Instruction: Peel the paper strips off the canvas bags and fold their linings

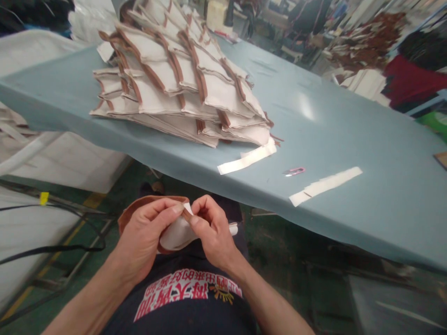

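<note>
Close to my lap, in front of the dark apron, both hands hold a white fabric piece (174, 235) with brown trim, its kind not clear. My left hand (148, 228) pinches the brown edge between thumb and fingers. Just to the right, my right hand (213, 228) grips the same edge with thumb and bent fingers. A small white tab (188, 208) shows between the two thumbs. Part of the piece lies behind the hands and wrists.
A blue-green table (331, 125) stretches ahead. It bears a tall stack of white, brown-trimmed pieces (167, 70), white strips (326, 186) and pink-handled thread snips (295, 171). Black cables (52, 250) and white fabric (66, 158) lie at left. Brown heaps (370, 42) stand far right.
</note>
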The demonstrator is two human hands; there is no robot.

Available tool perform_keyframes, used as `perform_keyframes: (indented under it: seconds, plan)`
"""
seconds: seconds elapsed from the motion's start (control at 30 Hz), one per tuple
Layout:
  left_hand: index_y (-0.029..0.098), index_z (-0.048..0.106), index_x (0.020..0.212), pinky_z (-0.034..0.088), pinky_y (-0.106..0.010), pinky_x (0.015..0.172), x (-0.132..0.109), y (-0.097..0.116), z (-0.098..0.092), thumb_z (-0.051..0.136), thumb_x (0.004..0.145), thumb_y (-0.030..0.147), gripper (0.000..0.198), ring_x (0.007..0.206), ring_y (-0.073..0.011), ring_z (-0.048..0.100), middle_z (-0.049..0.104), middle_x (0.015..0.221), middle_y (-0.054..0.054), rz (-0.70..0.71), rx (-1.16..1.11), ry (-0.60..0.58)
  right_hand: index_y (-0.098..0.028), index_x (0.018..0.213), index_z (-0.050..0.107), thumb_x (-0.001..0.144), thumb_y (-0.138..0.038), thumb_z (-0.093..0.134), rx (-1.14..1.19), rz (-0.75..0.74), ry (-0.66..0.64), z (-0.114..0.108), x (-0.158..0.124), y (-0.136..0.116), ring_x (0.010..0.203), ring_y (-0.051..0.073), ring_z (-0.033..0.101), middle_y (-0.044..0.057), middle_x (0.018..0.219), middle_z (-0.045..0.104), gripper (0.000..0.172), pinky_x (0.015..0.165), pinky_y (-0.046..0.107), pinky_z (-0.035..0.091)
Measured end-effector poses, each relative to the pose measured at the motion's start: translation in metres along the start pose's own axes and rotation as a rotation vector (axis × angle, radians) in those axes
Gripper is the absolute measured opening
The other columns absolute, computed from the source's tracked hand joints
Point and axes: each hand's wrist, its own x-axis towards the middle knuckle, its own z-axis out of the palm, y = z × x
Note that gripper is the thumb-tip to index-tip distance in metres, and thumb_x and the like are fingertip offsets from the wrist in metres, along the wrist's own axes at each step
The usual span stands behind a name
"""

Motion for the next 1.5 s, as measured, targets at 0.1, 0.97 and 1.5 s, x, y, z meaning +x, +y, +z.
perform_keyframes:
  seconds: [0.1, 0.97, 1.5]
  plan:
    - [0.019, 0.082, 0.065, 0.046, -0.018, 0.047, 0.002, 0.001, -0.001, 0.102, 0.052, 0.044, 0.035, 0.051, -0.0105, 0.055, 0.071, 0.06, 0.001, 0.022, -0.021, -0.056, -0.025, 0.099, 0.057, 0.093, -0.04, 0.064, 0.035, -0.112, -0.024, -0.003, -0.004, 0.004, 0.069, 0.016, 0.049, -0.004, 0.08, 0.055, 0.017, 0.064, 0.029, 0.042]
    - [0.022, 0.083, 0.079, 0.051, -0.019, 0.056, -0.003, 0.042, -0.04, 0.072, 0.101, 0.044, 0.033, 0.063, -0.0153, 0.065, 0.076, 0.073, 0.0, 0.578, 0.619, -0.513, -0.025, 0.131, 0.067, 0.099, -0.039, 0.084, -0.492, -0.677, -0.222, -0.028, 0.015, -0.075, 0.127, 0.027, 0.08, 0.012, 0.133, 0.085, 0.038, 0.114, 0.041, 0.06]
    - [0.03, 0.089, 0.082, 0.051, -0.024, 0.059, -0.001, 0.042, -0.044, 0.072, 0.098, 0.044, 0.027, 0.061, -0.0206, 0.072, 0.083, 0.072, -0.001, 0.615, 0.822, -0.519, -0.024, 0.083, 0.065, 0.114, -0.062, 0.064, -0.737, -0.409, -0.567, -0.044, 0.035, -0.074, 0.066, 0.014, 0.058, -0.004, 0.071, 0.066, 0.049, 0.066, 0.029, 0.034]
